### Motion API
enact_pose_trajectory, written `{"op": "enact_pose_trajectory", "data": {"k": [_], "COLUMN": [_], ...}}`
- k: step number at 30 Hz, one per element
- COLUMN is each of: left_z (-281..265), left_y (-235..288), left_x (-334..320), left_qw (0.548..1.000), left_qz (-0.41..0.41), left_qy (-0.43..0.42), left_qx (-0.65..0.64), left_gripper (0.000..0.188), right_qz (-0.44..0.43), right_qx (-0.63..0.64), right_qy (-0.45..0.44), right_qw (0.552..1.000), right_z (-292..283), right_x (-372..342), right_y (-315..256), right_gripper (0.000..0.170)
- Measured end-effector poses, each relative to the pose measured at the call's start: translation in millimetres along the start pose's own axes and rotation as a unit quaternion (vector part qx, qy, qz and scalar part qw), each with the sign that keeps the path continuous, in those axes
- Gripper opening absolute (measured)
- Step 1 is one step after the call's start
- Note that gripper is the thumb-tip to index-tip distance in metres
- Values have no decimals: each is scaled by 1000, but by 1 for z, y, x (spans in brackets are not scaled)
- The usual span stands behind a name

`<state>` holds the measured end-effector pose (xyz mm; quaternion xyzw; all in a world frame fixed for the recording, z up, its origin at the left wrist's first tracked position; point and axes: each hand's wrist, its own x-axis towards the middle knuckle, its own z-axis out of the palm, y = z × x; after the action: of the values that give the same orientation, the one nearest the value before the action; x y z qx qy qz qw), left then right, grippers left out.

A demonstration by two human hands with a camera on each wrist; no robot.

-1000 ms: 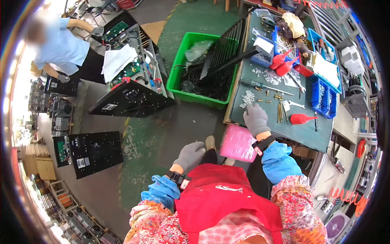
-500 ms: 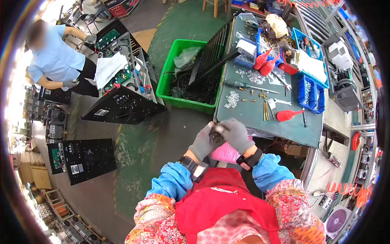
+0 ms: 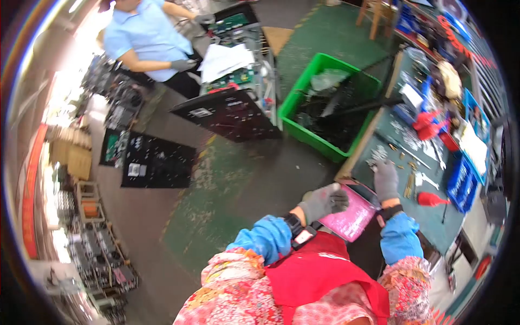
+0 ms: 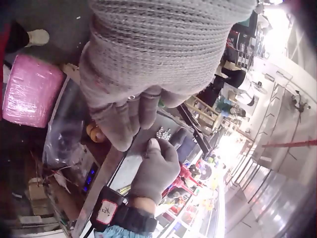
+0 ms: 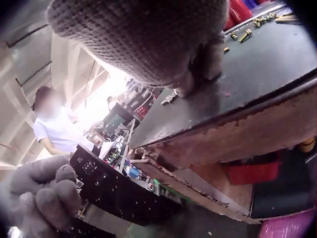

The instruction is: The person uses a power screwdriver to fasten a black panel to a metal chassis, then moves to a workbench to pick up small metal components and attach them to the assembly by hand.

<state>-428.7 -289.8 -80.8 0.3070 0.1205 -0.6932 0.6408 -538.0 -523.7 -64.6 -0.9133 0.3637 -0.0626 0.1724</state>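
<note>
In the head view my left hand [image 3: 325,203] is raised beside the bench's near corner, over a pink wrapped package [image 3: 352,214]. Its fingers are curled; a small metal ring [image 4: 131,97] shows between them in the left wrist view, and a shiny bit [image 5: 79,184] in the right wrist view. My right hand [image 3: 385,181] reaches over the green bench top [image 3: 374,179], its fingertips down beside a pile of small metal nuts [image 3: 377,155]. In the right wrist view those fingertips touch the surface by the nuts [image 5: 170,97]; whether they pinch any is hidden.
Screws [image 3: 410,184], a wrench [image 3: 427,180], a screwdriver [image 3: 403,146], red bottles [image 3: 432,199] and blue bins [image 3: 462,183] lie on the bench. A green crate [image 3: 314,135] with black parts stands left of it. A person [image 3: 149,40] works at black panels [image 3: 233,114].
My hands came together in front of the bench, then parted: the right has returned to the nuts, the left stays by the bench corner. The head view has shifted left.
</note>
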Motion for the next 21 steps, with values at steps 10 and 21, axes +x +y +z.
{"op": "enact_pose_trajectory", "data": {"k": [10, 21], "left_z": [8, 16], "left_y": [0, -3], "left_x": [2, -2], "left_qw": [999, 999], "left_qz": [-8, -1], "left_qy": [-17, -2], "left_qx": [-32, -43], "left_gripper": [36, 38], "right_qz": [27, 57], "right_qx": [-127, -156], "right_qy": [-110, -110], "right_qw": [985, 980], "right_z": [-10, 3], "right_x": [24, 31], "right_y": [-21, -19], "right_gripper": [18, 20]}}
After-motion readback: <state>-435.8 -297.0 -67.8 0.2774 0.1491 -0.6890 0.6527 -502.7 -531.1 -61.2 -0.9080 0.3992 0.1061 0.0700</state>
